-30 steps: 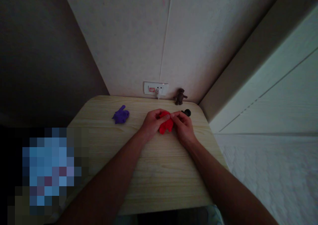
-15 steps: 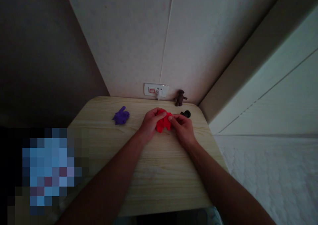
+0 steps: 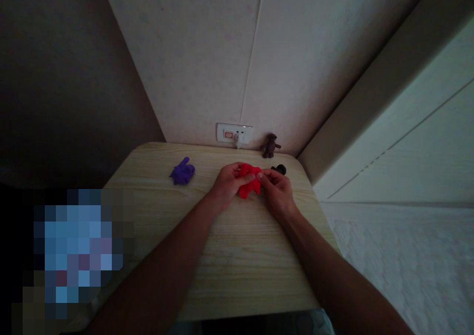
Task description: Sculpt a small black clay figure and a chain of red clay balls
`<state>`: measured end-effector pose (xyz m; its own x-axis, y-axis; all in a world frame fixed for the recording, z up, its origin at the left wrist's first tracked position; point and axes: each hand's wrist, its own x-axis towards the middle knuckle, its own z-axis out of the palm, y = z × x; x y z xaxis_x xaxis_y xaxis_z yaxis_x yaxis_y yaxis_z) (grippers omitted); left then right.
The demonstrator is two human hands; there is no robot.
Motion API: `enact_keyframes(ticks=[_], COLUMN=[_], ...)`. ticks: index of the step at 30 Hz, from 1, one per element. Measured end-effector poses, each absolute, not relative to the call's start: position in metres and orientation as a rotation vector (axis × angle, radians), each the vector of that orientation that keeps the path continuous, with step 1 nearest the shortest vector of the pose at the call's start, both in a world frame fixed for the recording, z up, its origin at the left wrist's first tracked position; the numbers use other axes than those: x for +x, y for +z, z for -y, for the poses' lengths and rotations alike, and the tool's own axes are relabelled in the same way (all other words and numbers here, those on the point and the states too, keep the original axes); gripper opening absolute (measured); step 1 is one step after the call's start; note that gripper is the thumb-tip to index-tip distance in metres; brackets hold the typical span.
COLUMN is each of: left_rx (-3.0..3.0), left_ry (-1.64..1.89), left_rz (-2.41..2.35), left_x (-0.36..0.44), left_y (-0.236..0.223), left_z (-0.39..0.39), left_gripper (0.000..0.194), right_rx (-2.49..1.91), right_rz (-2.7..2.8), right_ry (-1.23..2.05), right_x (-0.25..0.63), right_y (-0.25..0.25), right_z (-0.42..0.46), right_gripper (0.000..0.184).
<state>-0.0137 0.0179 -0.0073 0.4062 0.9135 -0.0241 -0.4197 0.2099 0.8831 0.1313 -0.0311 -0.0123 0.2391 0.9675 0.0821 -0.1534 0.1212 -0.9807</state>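
A soft-looking red lump of modelling clay (image 3: 250,183), with stubby lobes at its lower edge, is held between my two hands over the wooden tabletop (image 3: 237,266). My left hand (image 3: 229,184) grips its left side, thumb across the front and fingers behind. On the right side, my right hand (image 3: 277,189) pinches it between thumb and fingers. Just beyond my right hand lies a small black piece (image 3: 280,169), partly covered by that hand. A purple clay lump (image 3: 182,171) with one raised prong rests to the left.
A small dark brown bear-like figure (image 3: 271,146) stands at the back right against the wall. The wall socket (image 3: 234,134) has a plug in it. A white quilted surface (image 3: 403,261) lies right of the table. A blurred-out blue patch (image 3: 77,241) covers the lower left.
My left thumb has slid further right across the red clay. Both hands still hold it. The whole view has shifted slightly.
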Motion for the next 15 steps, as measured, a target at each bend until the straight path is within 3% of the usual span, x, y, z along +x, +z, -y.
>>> enact_keyframes(ticks=[4, 15], left_rx=[0.872, 1.097], left_ry=[0.985, 1.214], left_rz=[-0.598, -0.759], left_x=[-0.0145, -0.0122], left_y=[-0.0048, -0.0068], left_z=[-0.0171, -0.0159], left_gripper=[0.046, 0.040], right_rx=[-1.021, -1.187], right_rz=[0.919, 1.012], right_ry=[1.173, 1.014], right_x=[0.1269, 0.1345], right_y=[-0.0081, -0.0078], right_z=[0.0315, 0.0316], right_gripper=[0.035, 0.032])
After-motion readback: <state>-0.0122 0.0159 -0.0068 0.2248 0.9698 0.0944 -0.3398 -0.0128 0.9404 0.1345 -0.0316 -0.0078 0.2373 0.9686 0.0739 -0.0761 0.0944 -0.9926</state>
